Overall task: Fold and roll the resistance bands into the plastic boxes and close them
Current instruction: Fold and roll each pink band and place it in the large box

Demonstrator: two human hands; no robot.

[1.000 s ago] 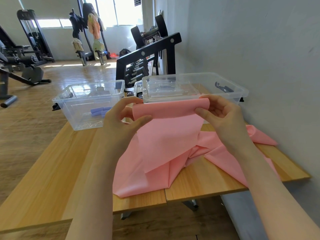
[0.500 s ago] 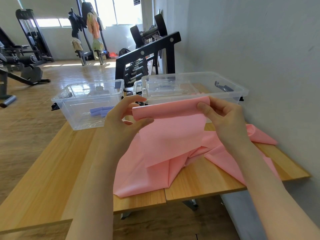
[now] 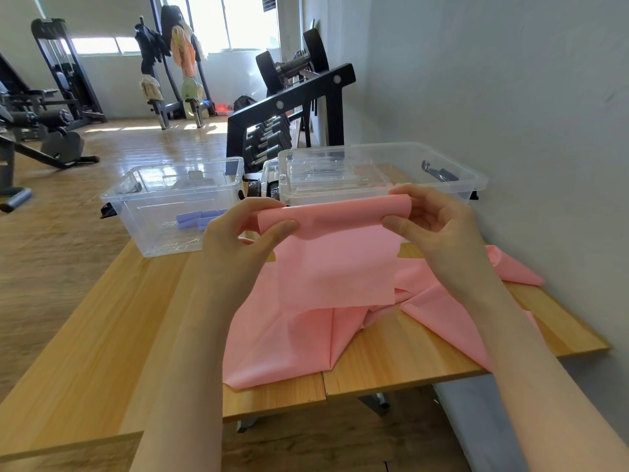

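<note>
A pink resistance band [image 3: 337, 267] is held up above the wooden table [image 3: 102, 335], its top edge rolled into a short tube. My left hand [image 3: 241, 233] pinches the roll's left end between thumb and fingers. My right hand [image 3: 435, 226] pinches the right end. The rest of the band hangs down and lies crumpled on the table. An open clear plastic box [image 3: 163, 206] at the back left holds rolled purple bands [image 3: 199, 218]. A second clear box [image 3: 459, 178] stands behind the pink roll, with clear lids lying in it.
A black dumbbell rack [image 3: 292, 110] stands behind the boxes. A grey wall [image 3: 510, 97] runs along the table's right side. Gym machines [image 3: 51, 97] stand on the wooden floor at the far left. The table's front edge is close to me.
The rolled top edge has turned over a little further, and the hanging flap below it has shortened as both hands rolled the band.
</note>
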